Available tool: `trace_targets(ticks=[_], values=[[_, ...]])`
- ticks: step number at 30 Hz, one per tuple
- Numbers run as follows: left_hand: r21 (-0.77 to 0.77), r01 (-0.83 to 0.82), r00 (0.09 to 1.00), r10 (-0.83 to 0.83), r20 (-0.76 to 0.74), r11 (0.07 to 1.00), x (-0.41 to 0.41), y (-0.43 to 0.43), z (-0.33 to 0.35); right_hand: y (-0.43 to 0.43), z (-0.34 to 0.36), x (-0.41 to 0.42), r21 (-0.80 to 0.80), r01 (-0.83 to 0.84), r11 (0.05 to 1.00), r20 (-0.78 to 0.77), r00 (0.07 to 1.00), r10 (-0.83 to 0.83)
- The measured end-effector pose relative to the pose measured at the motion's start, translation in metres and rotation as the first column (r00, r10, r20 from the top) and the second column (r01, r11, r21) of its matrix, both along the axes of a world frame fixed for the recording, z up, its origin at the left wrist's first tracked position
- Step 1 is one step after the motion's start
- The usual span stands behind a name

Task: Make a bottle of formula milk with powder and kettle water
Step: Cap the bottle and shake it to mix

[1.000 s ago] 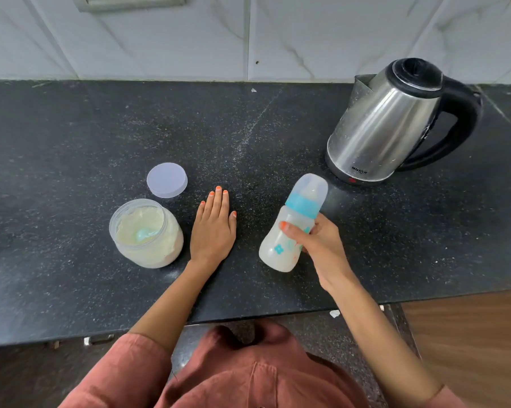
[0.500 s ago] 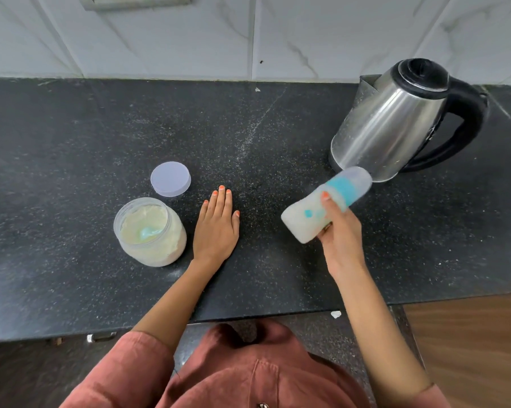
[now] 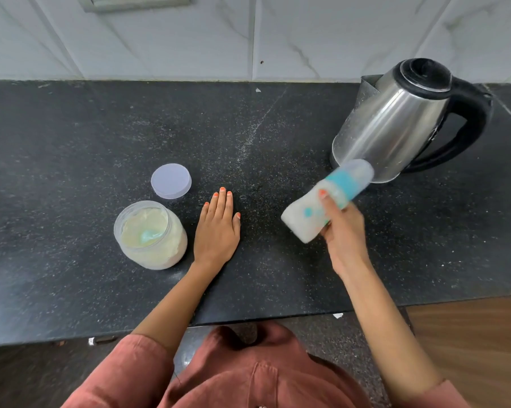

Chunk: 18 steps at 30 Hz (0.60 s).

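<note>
One second on, your right hand clamps the milky teal-collared plastic bottle, now tipped sideways: probably mixing; left hand lies flat.

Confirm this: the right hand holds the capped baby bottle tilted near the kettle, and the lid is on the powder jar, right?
No. The head view shows the powder jar open, its lid lying on the countertop beside it. The right hand does hold the capped baby bottle tilted near the kettle.
</note>
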<state>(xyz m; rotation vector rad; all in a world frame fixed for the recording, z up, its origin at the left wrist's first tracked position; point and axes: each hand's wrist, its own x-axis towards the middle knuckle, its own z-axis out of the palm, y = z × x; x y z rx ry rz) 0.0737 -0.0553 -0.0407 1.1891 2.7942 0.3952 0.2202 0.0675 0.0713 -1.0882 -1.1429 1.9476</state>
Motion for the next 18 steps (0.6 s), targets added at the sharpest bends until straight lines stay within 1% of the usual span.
trace_targets(ticks=[1,2,3,4,5,6,7,8,9,10,11,12,13,14,15,16,18], values=[[-0.001,-0.002,1.000,0.002,0.001,1.000,0.000,0.000,0.000,-0.006,-0.001,0.004,0.054,-0.142,0.988,0.091,0.986,0.137],[0.001,-0.002,1.000,0.002,0.002,1.000,0.000,0.000,0.000,-0.010,-0.003,0.007,0.106,-0.246,0.963,0.173,0.959,0.226],[0.002,-0.001,1.000,0.001,0.001,1.000,0.000,0.001,0.000,-0.009,-0.003,0.009,0.136,-0.274,0.952,0.210,0.947,0.242],[0.003,0.000,1.000,0.000,0.000,1.000,0.000,0.001,0.000,-0.005,-0.003,0.009,0.140,-0.233,0.962,0.192,0.960,0.205],[0.004,0.001,1.000,-0.001,-0.003,1.000,0.000,0.001,0.000,0.000,0.000,0.008,0.091,-0.139,0.986,0.123,0.984,0.127],[0.005,0.002,1.000,-0.002,-0.005,1.000,0.000,0.001,0.000,0.005,0.002,0.005,0.001,-0.008,1.000,0.028,1.000,0.008],[0.004,0.003,1.000,-0.003,-0.007,1.000,0.000,0.000,0.000,0.010,0.003,0.003,-0.081,0.102,0.991,-0.063,0.992,-0.107],[0.002,0.004,1.000,-0.004,-0.007,1.000,0.000,0.000,-0.001,0.011,0.002,0.001,-0.125,0.161,0.979,-0.115,0.978,-0.175],[0.002,0.005,1.000,-0.005,-0.009,1.000,0.000,0.000,0.000,0.009,0.001,0.000,-0.131,0.149,0.980,-0.113,0.980,-0.164],[0.004,0.006,1.000,-0.006,-0.009,1.000,0.000,0.000,0.000,0.004,-0.001,0.000,-0.098,0.079,0.992,-0.063,0.994,-0.085],[0.004,0.005,1.000,-0.005,-0.007,1.000,-0.001,0.000,0.000,-0.003,-0.002,0.002,-0.043,-0.039,0.998,0.016,0.999,0.040],[0.001,0.003,1.000,-0.003,-0.004,1.000,-0.001,0.000,0.000,-0.010,-0.003,0.004,0.016,-0.167,0.986,0.100,0.981,0.165],[-0.002,0.001,1.000,-0.001,-0.001,1.000,-0.001,0.000,-0.001,-0.014,-0.003,0.007,0.070,-0.251,0.965,0.162,0.958,0.237],[-0.004,-0.001,1.000,0.001,-0.001,1.000,-0.001,0.000,-0.001,-0.014,-0.003,0.008,0.105,-0.263,0.959,0.170,0.955,0.244],[-0.004,-0.001,1.000,0.001,-0.004,1.000,0.000,0.000,-0.001,-0.011,-0.003,0.007,0.111,-0.213,0.971,0.128,0.972,0.199],[-0.006,0.000,1.000,0.000,-0.007,1.000,0.000,0.000,-0.001,-0.009,0.000,0.004,0.060,-0.119,0.991,0.051,0.992,0.116],[-0.009,0.002,1.000,-0.002,-0.012,1.000,-0.001,0.001,-0.001,-0.002,0.004,-0.002,-0.102,0.077,0.992,-0.109,0.990,-0.088]])
